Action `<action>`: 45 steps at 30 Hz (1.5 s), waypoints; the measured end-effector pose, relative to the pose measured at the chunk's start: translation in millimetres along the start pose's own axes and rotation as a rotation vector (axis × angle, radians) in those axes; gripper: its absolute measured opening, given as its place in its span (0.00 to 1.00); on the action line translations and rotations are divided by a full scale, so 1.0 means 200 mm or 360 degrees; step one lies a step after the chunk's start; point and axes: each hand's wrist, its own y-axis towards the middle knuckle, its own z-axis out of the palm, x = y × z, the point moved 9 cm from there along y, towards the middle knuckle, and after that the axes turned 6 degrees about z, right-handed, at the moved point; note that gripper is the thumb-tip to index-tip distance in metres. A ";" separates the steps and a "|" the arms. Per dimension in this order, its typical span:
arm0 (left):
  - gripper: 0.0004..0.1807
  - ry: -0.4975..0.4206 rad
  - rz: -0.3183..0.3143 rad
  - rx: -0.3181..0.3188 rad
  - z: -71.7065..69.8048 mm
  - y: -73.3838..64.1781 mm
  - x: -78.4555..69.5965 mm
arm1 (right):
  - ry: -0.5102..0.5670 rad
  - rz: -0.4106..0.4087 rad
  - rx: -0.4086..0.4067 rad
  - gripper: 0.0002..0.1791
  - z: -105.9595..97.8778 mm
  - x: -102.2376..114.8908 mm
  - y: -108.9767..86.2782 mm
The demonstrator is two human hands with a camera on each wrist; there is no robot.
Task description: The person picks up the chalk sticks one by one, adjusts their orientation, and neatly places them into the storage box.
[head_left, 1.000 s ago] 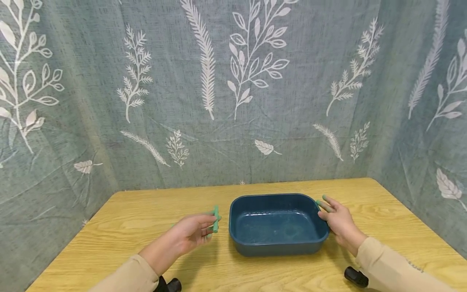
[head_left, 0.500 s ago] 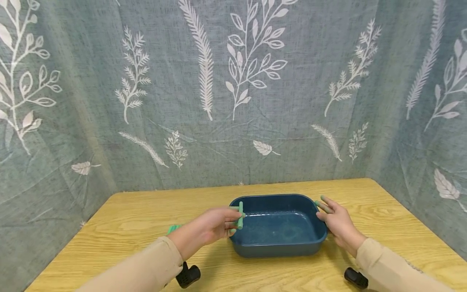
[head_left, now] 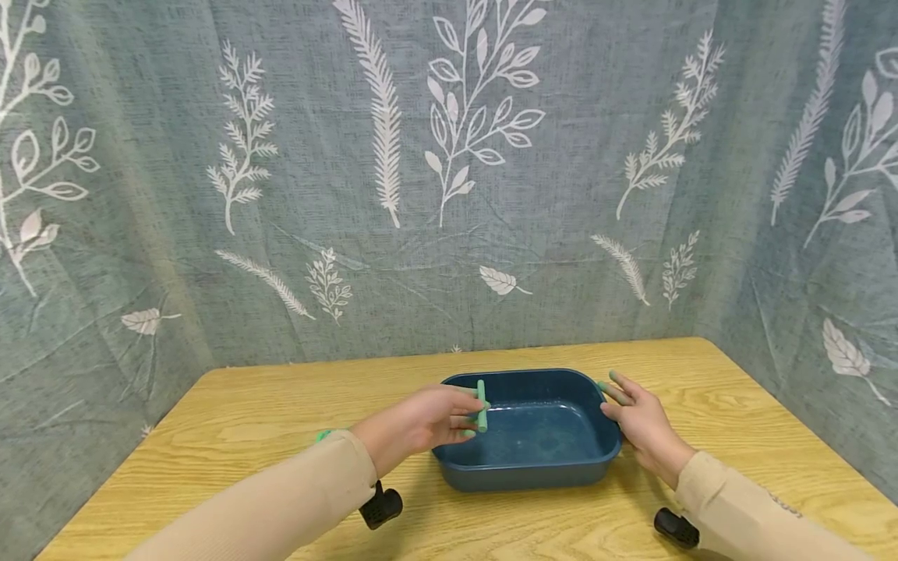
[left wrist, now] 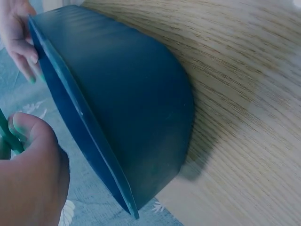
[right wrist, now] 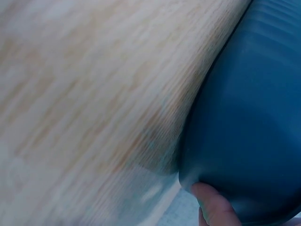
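Note:
A slim green stick (head_left: 482, 406) is pinched upright in my left hand (head_left: 435, 421). This hand is above the left part of a dark blue rectangular basin (head_left: 522, 477) standing on the table. The left wrist view shows the stick (left wrist: 9, 136) in the curled fingers beside the basin's rim (left wrist: 84, 117). At the basin's right end, my right hand (head_left: 648, 428) rests against the rim with its fingers mostly straight. A digit (right wrist: 214, 205) touches the basin's outer wall (right wrist: 244, 122) in the right wrist view. Green covers the fingertips.
Behind my left forearm, a bit of something bright green (head_left: 323, 435) shows on the wooden table (head_left: 281, 405); the sleeve hides most of it. A grey-green curtain (head_left: 316, 195) with white leaves surrounds the table's back and sides. Black wrist cameras (head_left: 381, 505) hang below both wrists.
My left hand has carried the green stick rightward, from beside the basin to above its left part. More of the green thing on the table came into sight, then became mostly covered. My right hand stays at the rim.

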 end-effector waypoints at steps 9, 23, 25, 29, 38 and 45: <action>0.23 0.0048 -0.0013 0.0016 0.07 0.09 0.00 | 0.0026 0.0017 -0.0001 0.38 -0.01 -0.03 -0.01; 0.16 0.0182 -0.0005 0.0038 0.16 0.21 -0.02 | 0.0023 0.0032 0.0009 0.38 -0.03 -0.03 0.00; 0.14 0.0203 -0.0018 0.0046 0.17 0.23 -0.03 | 0.0017 0.0029 0.0002 0.38 -0.02 -0.02 0.00; 0.11 0.0247 -0.0053 0.0068 0.19 0.26 -0.03 | 0.0002 0.0023 -0.0007 0.37 -0.01 -0.01 0.00; 0.16 0.0267 -0.0143 0.0287 0.29 0.32 0.00 | 0.0063 0.0010 -0.0005 0.37 0.00 0.00 0.01; 0.14 0.0298 -0.0149 0.0332 0.36 0.31 -0.07 | 0.0071 0.0008 -0.0007 0.37 0.00 0.00 0.01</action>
